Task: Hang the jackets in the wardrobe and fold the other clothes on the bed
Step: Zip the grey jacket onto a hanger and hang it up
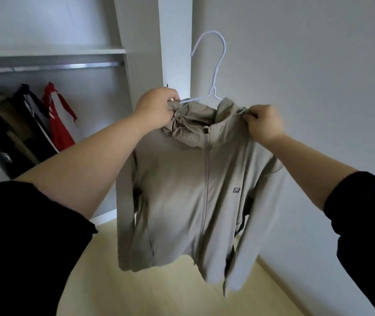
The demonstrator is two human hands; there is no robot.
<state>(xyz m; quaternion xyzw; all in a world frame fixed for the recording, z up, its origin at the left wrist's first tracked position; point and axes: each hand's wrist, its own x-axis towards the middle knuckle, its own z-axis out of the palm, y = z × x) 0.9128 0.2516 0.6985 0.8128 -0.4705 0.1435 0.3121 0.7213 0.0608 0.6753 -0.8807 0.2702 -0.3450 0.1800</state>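
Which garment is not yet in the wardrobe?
The beige jacket on the white hanger; the left hand and right hand hold its shoulders. The red one and dark one are inside.

The jacket (182,190) is a plain pale beige-grey, with a small dark logo (235,190) on the chest and a dark zip pull (205,131). Its hanger (218,65) is white with a faint lilac cast. The wardrobe (145,53) is white, its rail (49,66) silvery. Inside hang a red-and-white garment (57,124), a dark navy one (29,115) with a white stripe, and, blurred, perhaps a khaki piece (6,110). The floor (159,290) is pale yellow, the wall (307,65) greyish white, the sleeves (22,247) black.
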